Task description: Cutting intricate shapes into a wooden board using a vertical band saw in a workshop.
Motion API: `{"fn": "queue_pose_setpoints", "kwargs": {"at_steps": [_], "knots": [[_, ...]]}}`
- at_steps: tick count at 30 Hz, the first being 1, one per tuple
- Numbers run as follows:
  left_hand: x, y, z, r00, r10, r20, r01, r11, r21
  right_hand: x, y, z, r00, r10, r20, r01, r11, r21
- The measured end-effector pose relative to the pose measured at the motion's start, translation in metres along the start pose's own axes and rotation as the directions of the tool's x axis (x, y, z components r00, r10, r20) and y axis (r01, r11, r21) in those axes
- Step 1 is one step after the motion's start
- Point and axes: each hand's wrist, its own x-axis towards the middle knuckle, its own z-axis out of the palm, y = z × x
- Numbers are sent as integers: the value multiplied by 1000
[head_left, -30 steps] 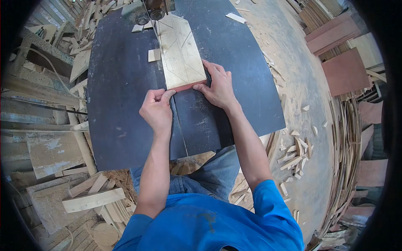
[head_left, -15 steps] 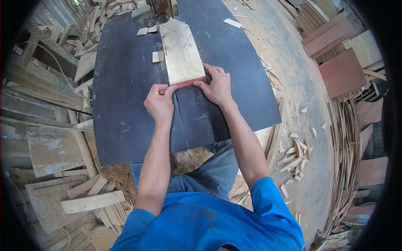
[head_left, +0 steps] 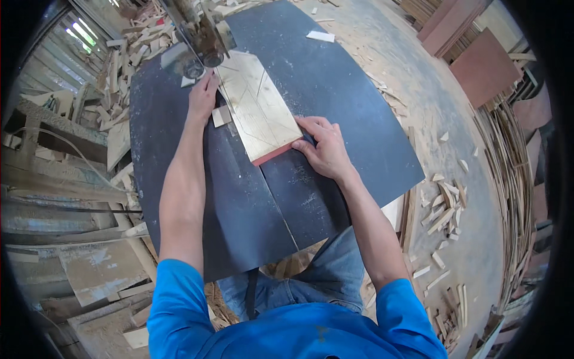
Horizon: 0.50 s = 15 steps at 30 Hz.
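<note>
A pale wooden board [head_left: 258,99] with pencilled lines and a red near edge lies on the dark saw table [head_left: 353,119], its far end at the band saw's guide [head_left: 210,54]. My right hand [head_left: 326,146] grips the board's near right corner, thumb on the red edge and fingers along the side. My left hand [head_left: 203,99] is at the board's far left side, close to the guide, its fingers drawn together; whatever they pinch is hidden. A small square offcut [head_left: 222,116] lies against the board's left side.
Another pale offcut [head_left: 321,36] rests on the table's far part. Heaped wood scraps [head_left: 140,51] lie beyond the left edge. Loose offcuts [head_left: 445,209] litter the floor at right, beside stacked thin strips [head_left: 508,179] and reddish panels [head_left: 484,67].
My left hand has let go of the board's near left corner and reached forward to the saw guide. My right hand stays on the near right corner. The view has shifted and tilted.
</note>
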Motion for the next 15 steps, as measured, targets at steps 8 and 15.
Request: {"fn": "queue_pose_setpoints", "kwargs": {"at_steps": [8, 15], "knots": [[14, 2, 4, 991, -61, 120, 59, 998, 21, 5, 1, 5, 999, -24, -34, 22, 998, -59], [19, -7, 8, 999, 13, 35, -19, 984, 176, 6, -2, 9, 998, -51, -39, 46, 991, -127]]}}
